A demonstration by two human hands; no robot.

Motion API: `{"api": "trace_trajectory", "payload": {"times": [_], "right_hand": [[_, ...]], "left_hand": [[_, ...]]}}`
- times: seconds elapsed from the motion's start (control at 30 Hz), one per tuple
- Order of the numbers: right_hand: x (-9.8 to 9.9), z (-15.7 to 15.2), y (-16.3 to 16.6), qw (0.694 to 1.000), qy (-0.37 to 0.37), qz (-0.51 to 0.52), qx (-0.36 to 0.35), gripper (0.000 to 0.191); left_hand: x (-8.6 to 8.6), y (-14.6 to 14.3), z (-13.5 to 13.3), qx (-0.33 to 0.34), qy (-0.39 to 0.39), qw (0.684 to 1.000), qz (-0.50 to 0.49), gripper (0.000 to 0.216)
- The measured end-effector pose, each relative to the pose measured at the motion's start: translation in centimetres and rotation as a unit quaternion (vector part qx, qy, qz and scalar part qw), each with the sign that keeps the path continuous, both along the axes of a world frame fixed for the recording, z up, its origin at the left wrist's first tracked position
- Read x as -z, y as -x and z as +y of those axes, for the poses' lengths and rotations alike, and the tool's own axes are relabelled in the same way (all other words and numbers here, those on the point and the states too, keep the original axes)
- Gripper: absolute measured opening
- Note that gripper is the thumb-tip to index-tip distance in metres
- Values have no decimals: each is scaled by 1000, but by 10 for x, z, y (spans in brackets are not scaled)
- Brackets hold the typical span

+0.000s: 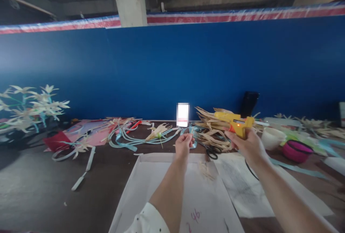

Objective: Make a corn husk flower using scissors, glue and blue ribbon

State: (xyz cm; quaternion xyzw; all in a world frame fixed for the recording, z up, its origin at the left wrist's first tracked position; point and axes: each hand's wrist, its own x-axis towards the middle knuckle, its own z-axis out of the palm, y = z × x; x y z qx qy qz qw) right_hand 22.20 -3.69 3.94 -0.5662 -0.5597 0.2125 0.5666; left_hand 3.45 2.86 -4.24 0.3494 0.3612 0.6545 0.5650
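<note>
My right hand [250, 146] is wrapped round the handle of a yellow hot glue gun [229, 117], its nozzle pointing left and a small orange light glowing on its side. Above the far edge of a white shallow box lid [161, 182], my left hand [184, 145] is closed in a pinch. A bit of light blue strip shows at its fingertips, but whether they hold it cannot be made out. Behind and between the hands lie dried tan husk leaves [212, 121]. Black-handled scissors [213, 151] rest just below the leaves.
White husk flowers [35, 105] stand at the left. Pale blue tubing [140, 141] and a single husk flower [159, 132] lie mid-table. At the right are a white cup [272, 138], a magenta bowl [298, 151] and a paper sheet [242, 182]. A blue partition [172, 67] rises behind.
</note>
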Motion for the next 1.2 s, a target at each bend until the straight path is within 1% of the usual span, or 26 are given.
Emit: {"api": "trace_trajectory", "payload": {"times": [0.1,0.2,0.27,0.33,0.53,0.63,0.83,0.97,1.1,1.2], "right_hand": [[18,10,15,998,26,28,-49,40],[34,12,24,996,29,50,-67,36],[41,10,27,995,34,51,-76,33],[43,6,29,995,48,38,-79,32],[37,-3,33,991,98,-23,-84,33],[42,-3,32,988,109,-40,-99,33],[60,3,31,986,102,-63,-117,32],[68,8,30,985,82,-83,-130,30],[70,11,30,987,71,-75,-122,33],[66,8,31,989,65,-71,-111,35]], "left_hand": [[2,2,3,-7,2,1000,-6,31],[3,2,3,-22,4,1000,-7,29],[3,2,2,-32,5,999,-4,27],[1,1,0,-37,4,999,1,27],[-3,1,-4,-58,7,998,2,24],[-3,2,-4,-62,1,998,6,23],[-4,1,-6,-65,9,997,27,23],[-4,2,-6,-63,7,997,35,22],[-4,1,-6,-62,3,998,33,22],[-3,1,-5,-58,-3,998,26,22]]}}
